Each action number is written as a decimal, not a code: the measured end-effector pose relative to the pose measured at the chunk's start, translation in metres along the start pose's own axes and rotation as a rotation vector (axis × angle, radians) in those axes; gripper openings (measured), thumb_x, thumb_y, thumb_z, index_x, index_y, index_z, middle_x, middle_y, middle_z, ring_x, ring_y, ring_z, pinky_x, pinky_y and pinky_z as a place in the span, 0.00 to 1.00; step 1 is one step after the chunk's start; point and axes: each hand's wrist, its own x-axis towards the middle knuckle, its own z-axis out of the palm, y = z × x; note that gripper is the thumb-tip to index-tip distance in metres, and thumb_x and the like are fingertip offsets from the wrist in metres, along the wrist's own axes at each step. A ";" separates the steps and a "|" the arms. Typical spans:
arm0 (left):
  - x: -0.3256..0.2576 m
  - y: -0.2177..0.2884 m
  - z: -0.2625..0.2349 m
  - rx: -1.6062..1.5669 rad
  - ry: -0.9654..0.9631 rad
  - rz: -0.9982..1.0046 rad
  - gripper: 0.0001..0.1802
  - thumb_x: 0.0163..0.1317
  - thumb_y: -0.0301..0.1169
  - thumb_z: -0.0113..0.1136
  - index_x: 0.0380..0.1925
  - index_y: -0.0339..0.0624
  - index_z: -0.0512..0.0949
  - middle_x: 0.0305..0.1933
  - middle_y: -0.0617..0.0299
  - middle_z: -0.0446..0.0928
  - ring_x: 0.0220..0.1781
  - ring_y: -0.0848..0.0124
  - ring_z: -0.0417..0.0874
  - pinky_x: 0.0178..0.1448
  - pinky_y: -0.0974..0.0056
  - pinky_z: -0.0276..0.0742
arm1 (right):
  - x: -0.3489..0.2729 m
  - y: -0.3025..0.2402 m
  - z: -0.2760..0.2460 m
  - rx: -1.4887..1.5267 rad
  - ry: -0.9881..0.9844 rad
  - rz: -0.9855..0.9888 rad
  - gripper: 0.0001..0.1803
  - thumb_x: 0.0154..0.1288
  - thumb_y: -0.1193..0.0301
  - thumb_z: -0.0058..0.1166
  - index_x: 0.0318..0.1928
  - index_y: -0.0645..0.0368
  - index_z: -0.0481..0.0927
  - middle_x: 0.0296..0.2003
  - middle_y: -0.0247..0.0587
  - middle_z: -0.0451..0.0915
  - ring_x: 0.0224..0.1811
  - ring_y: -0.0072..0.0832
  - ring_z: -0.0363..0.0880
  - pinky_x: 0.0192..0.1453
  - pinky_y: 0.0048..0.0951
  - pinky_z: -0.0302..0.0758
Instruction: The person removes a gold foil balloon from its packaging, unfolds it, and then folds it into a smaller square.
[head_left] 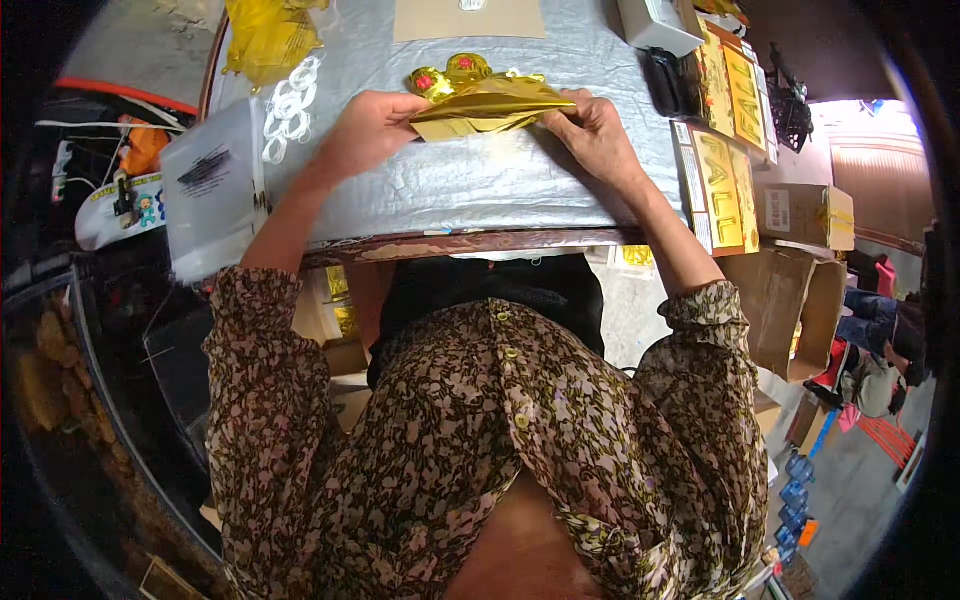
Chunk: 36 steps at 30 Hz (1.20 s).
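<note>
Both hands grip one folded gold foil sheet [490, 105], which rests on the table [480, 190] (silver-grey covering, worn front edge) at its far centre. The left hand [375, 128] pinches the sheet's left end, fingers closed on the foil. The right hand [593, 130] pinches the right end in the same manner. Two round gold foil pieces with red centres [447, 77] lie just behind the sheet, touching it. A chain of white plastic rings [288, 105] lies to the left, near a yellow foil bundle [265, 38]. Flat yellow-printed packs [718, 185] line the right edge.
</note>
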 end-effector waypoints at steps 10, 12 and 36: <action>-0.018 0.020 0.027 0.571 0.192 0.405 0.21 0.61 0.22 0.71 0.56 0.36 0.83 0.48 0.55 0.88 0.49 0.62 0.89 0.57 0.61 0.86 | -0.006 -0.004 0.001 0.058 0.009 -0.002 0.08 0.70 0.72 0.65 0.41 0.66 0.87 0.34 0.39 0.87 0.39 0.26 0.80 0.64 0.33 0.71; -0.017 0.007 0.032 0.682 0.218 0.492 0.18 0.65 0.26 0.69 0.54 0.38 0.84 0.52 0.54 0.87 0.53 0.59 0.89 0.57 0.57 0.86 | -0.012 -0.005 0.001 0.042 -0.005 -0.005 0.11 0.71 0.73 0.63 0.51 0.63 0.85 0.46 0.41 0.85 0.48 0.28 0.80 0.66 0.34 0.70; -0.005 0.008 0.043 0.873 0.400 0.612 0.14 0.59 0.20 0.68 0.45 0.40 0.86 0.52 0.58 0.88 0.54 0.62 0.89 0.56 0.62 0.87 | -0.028 -0.050 0.001 -0.379 -0.084 -0.197 0.26 0.78 0.72 0.51 0.74 0.52 0.72 0.74 0.47 0.71 0.77 0.44 0.68 0.82 0.49 0.61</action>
